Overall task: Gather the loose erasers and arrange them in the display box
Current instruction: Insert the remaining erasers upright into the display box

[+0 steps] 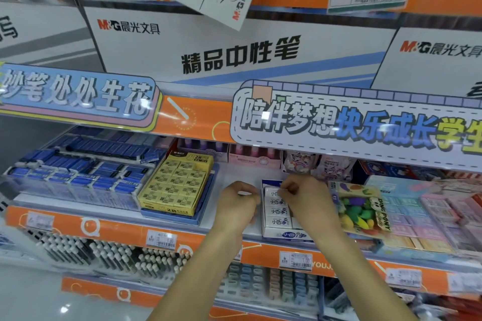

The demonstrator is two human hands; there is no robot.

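Note:
A white and blue display box (287, 236) stands on the middle shelf with a column of white wrapped erasers (277, 211) in it. My right hand (305, 203) reaches over the box's back end, and its fingertips pinch the rearmost white eraser (273, 193) in that column. The right half of the box is hidden under this hand. My left hand (238, 206) hovers just left of the box with its fingers curled around something small and white (245, 192), apparently another eraser.
A yellow box of 2B erasers (174, 185) sits to the left, with blue eraser packs (86, 174) beyond it. A pack of colourful fruit erasers (362, 208) and pastel boxes (422, 216) crowd the right. An overhanging shelf sign (352, 122) hangs low above the hands.

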